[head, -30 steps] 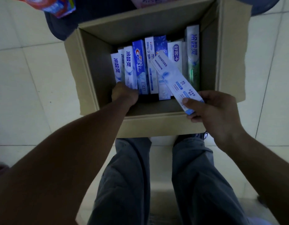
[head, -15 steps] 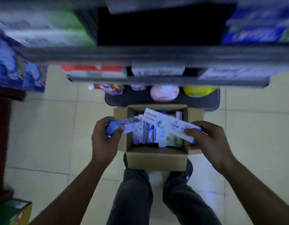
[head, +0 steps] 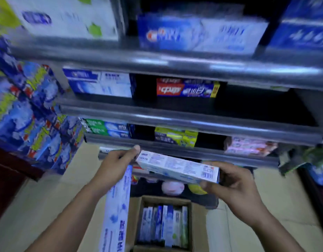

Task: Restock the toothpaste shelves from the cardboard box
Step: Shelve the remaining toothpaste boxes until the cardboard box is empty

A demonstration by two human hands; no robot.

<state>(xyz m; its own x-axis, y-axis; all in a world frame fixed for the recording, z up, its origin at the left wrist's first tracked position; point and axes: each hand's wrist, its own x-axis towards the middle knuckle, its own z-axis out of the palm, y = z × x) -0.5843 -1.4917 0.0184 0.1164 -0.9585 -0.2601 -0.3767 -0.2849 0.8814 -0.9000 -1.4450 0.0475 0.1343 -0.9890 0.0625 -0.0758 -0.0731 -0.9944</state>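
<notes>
My right hand (head: 235,184) grips one end of a white toothpaste box (head: 177,167) held flat in front of the lower shelf rail (head: 193,151). Gripped in my left hand (head: 115,166) is a long white-and-blue toothpaste box (head: 117,210) that hangs down toward me, and that hand's thumb touches the other end of the flat box. The open cardboard box (head: 198,224) sits on the floor below, between my arms, with several toothpaste boxes (head: 164,224) standing upright inside.
Grey shelves hold stacks of toothpaste: blue-white (head: 100,84), red (head: 186,88), green (head: 106,128), yellow (head: 175,136) and pink (head: 249,145), with dark gaps between them. Blue packs (head: 30,113) are stacked at the left. A dark tray (head: 202,199) with bottles lies behind the box.
Both hands came up out of the cardboard box, each with a toothpaste box, and rose to the lower shelves. My view lifted from the box to the shelves.
</notes>
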